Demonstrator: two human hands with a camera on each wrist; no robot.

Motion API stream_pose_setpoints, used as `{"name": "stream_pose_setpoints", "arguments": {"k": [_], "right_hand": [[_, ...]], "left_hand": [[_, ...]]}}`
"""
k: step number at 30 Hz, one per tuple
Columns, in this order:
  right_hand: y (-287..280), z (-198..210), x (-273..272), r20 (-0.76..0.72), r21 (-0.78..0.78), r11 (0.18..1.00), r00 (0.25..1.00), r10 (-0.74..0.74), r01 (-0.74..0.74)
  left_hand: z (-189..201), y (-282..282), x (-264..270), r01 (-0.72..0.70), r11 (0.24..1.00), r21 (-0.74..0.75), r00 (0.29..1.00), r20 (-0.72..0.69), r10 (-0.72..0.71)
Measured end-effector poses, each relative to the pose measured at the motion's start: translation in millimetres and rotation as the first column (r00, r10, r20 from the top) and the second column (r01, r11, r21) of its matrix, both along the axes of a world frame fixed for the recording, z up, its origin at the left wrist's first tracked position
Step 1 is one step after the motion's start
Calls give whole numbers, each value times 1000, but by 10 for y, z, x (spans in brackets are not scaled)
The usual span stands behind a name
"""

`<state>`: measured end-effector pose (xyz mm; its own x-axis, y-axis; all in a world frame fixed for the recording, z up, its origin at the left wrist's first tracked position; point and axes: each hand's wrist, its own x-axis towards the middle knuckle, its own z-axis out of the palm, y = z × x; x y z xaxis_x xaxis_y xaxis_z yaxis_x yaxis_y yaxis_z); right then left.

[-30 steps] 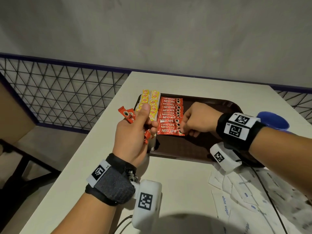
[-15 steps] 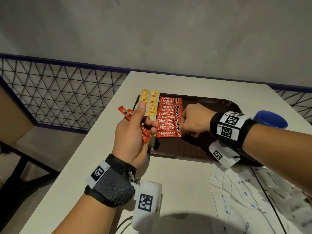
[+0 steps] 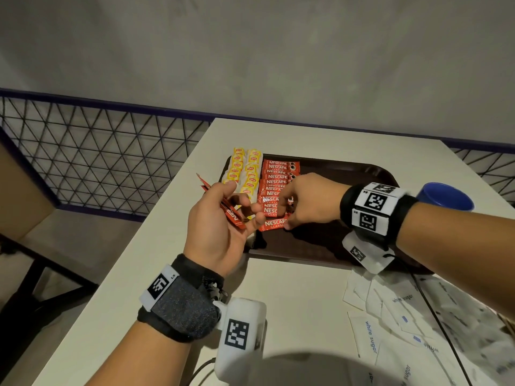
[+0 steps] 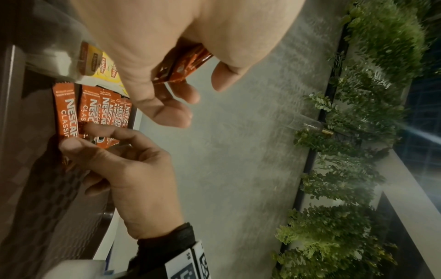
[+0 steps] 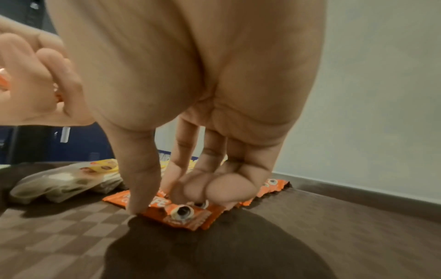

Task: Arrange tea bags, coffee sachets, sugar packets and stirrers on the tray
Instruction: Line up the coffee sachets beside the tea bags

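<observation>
A dark brown tray (image 3: 362, 167) lies on the white table. Along its left side are two columns of yellow tea bags (image 3: 245, 171), and beside them an overlapping row of red coffee sachets (image 3: 278, 176). My right hand (image 3: 287, 215) reaches down onto the near end of that row and pinches the nearest coffee sachet (image 5: 181, 213) between thumb and curled fingers as it lies on the tray. My left hand (image 3: 242, 201) hovers over the tray's left edge. It holds a bundle of spare coffee sachets (image 3: 232, 213) under the thumb, with its fingers loosely spread.
Several white sugar packets (image 3: 390, 310) lie scattered on the table (image 3: 292, 302) at the near right. A blue cup (image 3: 446, 196) stands right of the tray. The table's left edge drops toward a wire mesh railing (image 3: 97, 151).
My left hand has turned and its fingers have spread out from the bundle. My right hand has shifted slightly nearer along the sachet row, whose near end now reaches a little further.
</observation>
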<state>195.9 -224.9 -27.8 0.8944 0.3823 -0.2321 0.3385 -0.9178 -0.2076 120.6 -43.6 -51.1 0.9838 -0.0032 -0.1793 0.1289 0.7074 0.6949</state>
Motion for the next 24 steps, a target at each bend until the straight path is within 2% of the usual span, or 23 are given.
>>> {"name": "stream_pose_setpoints", "arguments": {"k": [4,24], "right_hand": [[123,-29,35,30,-61,997,998,56,-54],[277,-39,78,27,-97,994,998,57,-54]], "left_hand": [[-3,7,6,1,1000,9,1000,-2,-1],[-5,23,18,-4,1000,-7,1000,-1,4]]}}
